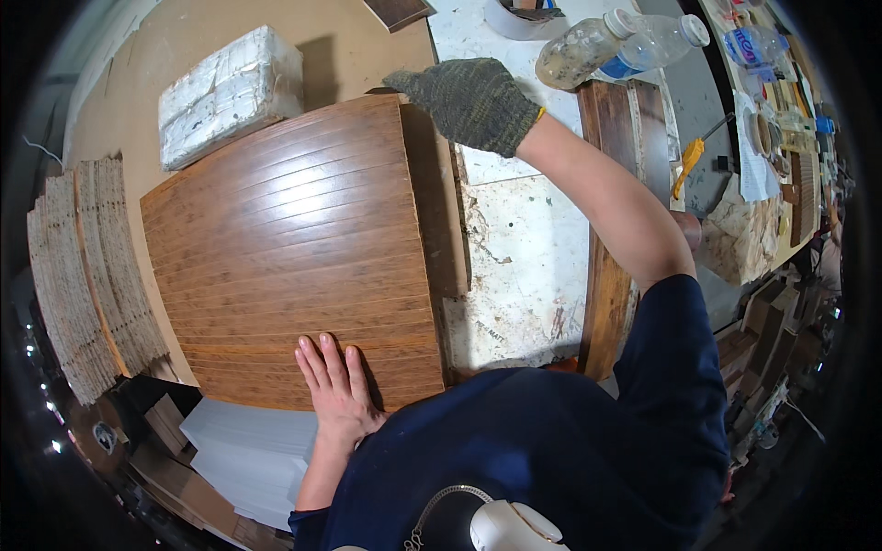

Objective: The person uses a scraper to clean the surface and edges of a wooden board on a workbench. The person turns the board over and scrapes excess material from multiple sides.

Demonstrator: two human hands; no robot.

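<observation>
A row of glossy brown wood planks (294,266) lies side by side in front of me, forming one broad panel. My left hand (340,390), bare, rests flat on the near planks with its fingers stretched out. My right hand (482,106), in a dark knitted glove, is at the far right corner of the panel. Its fingers are pressed together and point left. A small dark edge shows under the fingertips, but what they grip is hidden.
A white wrapped block (230,96) stands at the panel's far edge. Stacked strips (92,275) are at left. Two plastic bottles (583,50) and a white tub (524,20) stand far right. Long wood pieces (602,275) lie beside my right arm, near a yellow-handled screwdriver (691,161).
</observation>
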